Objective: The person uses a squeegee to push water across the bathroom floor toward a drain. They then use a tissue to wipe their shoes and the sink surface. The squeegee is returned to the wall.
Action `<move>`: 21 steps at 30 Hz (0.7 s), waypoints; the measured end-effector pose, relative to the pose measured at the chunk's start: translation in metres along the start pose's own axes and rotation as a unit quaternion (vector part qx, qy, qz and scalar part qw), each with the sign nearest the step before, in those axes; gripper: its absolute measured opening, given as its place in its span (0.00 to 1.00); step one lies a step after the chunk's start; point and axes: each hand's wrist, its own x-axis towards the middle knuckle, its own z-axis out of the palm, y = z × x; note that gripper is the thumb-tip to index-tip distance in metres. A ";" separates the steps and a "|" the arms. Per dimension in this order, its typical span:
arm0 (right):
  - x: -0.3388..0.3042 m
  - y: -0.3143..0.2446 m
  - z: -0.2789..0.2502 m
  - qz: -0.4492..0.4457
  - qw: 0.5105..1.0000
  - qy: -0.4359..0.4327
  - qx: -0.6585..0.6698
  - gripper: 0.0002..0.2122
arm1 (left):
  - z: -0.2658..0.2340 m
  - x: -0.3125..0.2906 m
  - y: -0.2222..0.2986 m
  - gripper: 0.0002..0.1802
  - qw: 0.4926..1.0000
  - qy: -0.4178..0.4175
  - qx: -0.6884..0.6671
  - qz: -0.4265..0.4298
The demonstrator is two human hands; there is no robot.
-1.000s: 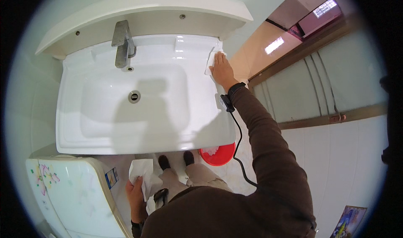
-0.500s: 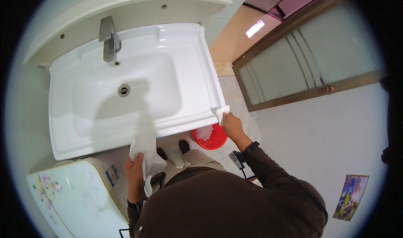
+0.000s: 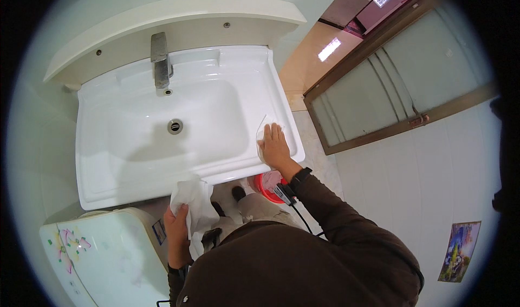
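Note:
My right hand [image 3: 276, 149] lies with its fingers stretched flat on a thin white paper tissue [image 3: 262, 129], pressed to the right ledge of the white sink [image 3: 286, 108]. Part of that tissue is hidden under the fingers. In front of the sink's near edge, my left hand [image 3: 176, 224] has its fingers closed around a larger, loosely crumpled white paper towel [image 3: 196, 203]. The towel hangs between the hand and my body, its top close to the sink's edge.
A metal faucet [image 3: 160, 69] stands behind the drain [image 3: 175, 126]. Below the sink's right front is a red bucket [image 3: 268, 185] holding pinkish material. A white, flower-decorated appliance [image 3: 108, 253] stands at the near left, and a framed glass door [image 3: 379, 90] at the right.
My right hand has moved from the sink's front right corner onto the right ledge, flattening its tissue there. The left hand still holds its towel, now spread a little wider.

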 end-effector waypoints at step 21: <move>0.255 -0.020 0.080 0.083 0.981 0.172 -0.030 0.28 | 0.041 0.003 -0.004 0.15 0.985 0.173 -0.007 -0.019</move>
